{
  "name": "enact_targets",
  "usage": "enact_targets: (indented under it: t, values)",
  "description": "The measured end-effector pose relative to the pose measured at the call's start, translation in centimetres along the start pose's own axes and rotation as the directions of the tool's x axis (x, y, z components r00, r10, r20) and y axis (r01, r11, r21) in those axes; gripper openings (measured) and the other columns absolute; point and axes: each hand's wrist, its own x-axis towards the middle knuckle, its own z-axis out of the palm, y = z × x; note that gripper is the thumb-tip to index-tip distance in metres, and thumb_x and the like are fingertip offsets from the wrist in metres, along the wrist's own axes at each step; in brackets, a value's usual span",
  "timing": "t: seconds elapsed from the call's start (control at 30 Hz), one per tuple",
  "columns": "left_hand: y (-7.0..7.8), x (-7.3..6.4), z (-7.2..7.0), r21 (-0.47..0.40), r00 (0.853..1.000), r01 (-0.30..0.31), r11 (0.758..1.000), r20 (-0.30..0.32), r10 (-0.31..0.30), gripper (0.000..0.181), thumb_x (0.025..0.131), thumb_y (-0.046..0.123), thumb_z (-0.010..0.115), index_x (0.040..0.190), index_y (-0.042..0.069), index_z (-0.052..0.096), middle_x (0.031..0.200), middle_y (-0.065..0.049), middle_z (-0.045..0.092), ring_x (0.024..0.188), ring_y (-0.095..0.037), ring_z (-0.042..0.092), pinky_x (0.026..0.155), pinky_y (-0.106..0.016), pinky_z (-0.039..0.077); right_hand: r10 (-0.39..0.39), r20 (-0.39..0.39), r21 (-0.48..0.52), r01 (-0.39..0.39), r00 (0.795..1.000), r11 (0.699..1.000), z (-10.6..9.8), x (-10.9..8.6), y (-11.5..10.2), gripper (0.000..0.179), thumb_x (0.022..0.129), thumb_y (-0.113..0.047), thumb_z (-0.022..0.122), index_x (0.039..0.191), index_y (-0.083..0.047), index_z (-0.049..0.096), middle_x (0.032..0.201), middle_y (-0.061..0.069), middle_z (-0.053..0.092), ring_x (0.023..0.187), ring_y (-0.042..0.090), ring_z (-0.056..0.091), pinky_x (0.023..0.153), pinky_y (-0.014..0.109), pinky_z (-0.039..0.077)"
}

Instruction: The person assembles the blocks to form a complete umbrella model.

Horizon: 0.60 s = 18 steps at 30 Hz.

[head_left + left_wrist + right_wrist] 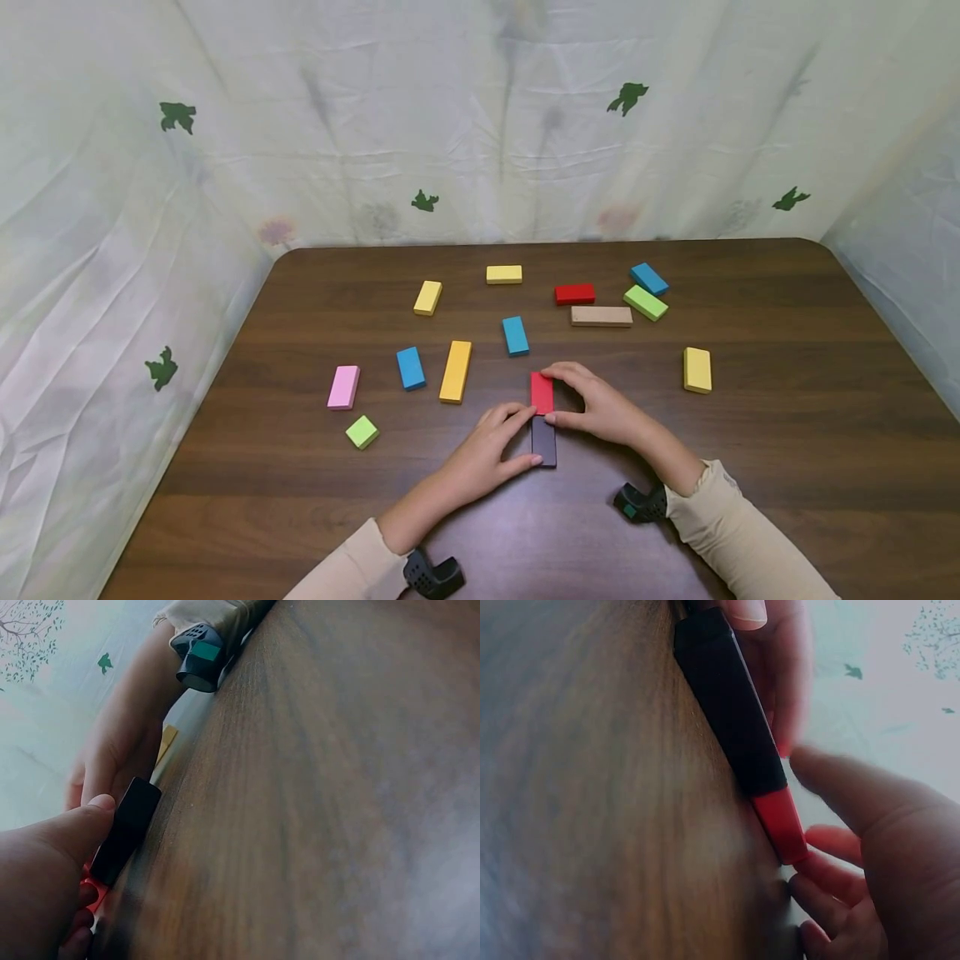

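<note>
In the head view a red block (542,392) and a dark purple block (543,442) lie flat, end to end, on the brown table. My left hand (487,454) holds the dark block, thumb at its near end and fingertips by the seam. With its thumb by the seam and fingers at the far end, my right hand (603,408) holds the red block. From the right wrist, the dark block (731,705) appears in line with the red block (781,825). The left wrist view shows my left thumb on the dark block (126,832).
Left of my hands lie an orange block (455,372), blue block (410,368), pink block (343,387) and green block (362,432). Beyond them are a blue block (515,336), beige block (602,317) and another red block (574,294). A yellow block (697,371) lies right.
</note>
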Motion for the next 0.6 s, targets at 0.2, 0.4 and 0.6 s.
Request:
enact_targets:
  t: [0.2, 0.4, 0.6]
  values:
    - [-0.07, -0.08, 0.21, -0.004, 1.000, -0.006, 1.000, -0.016, 0.005, 0.061, 0.085, 0.039, 0.060, 0.134, 0.008, 0.042, 0.124, -0.004, 0.044, 0.117, -0.021, 0.037, 0.096, -0.037, 0.034, 0.023, 0.033, 0.025, -0.024, 0.999, 0.999, 0.10, -0.09, -0.22, 0.073, 0.071, -0.035, 0.075, 0.132, -0.012, 0.043, 0.131, 0.005, 0.038, 0.120, 0.020, 0.035, 0.098, 0.042, 0.030]
    - [-0.01, -0.03, 0.37, 0.005, 1.000, 0.019, 1.000, -0.007, -0.019, 0.061, 0.086, 0.042, 0.057, 0.134, 0.008, 0.041, 0.124, -0.003, 0.044, 0.118, -0.020, 0.037, 0.096, -0.037, 0.034, 0.008, 0.021, 0.021, -0.008, 1.000, 1.000, 0.11, -0.15, -0.23, 0.071, 0.072, -0.035, 0.075, 0.131, -0.011, 0.044, 0.131, 0.006, 0.039, 0.120, 0.022, 0.036, 0.097, 0.045, 0.030]
    - [0.14, -0.03, 0.42, 0.016, 0.999, 0.036, 0.999, -0.002, -0.036, 0.062, 0.086, 0.044, 0.055, 0.134, 0.008, 0.041, 0.125, -0.004, 0.043, 0.119, -0.020, 0.036, 0.096, -0.037, 0.034, -0.007, 0.025, 0.016, 0.007, 1.000, 1.000, 0.10, -0.14, -0.14, 0.071, 0.073, -0.037, 0.074, 0.132, -0.011, 0.044, 0.132, 0.006, 0.039, 0.120, 0.023, 0.036, 0.097, 0.046, 0.030]
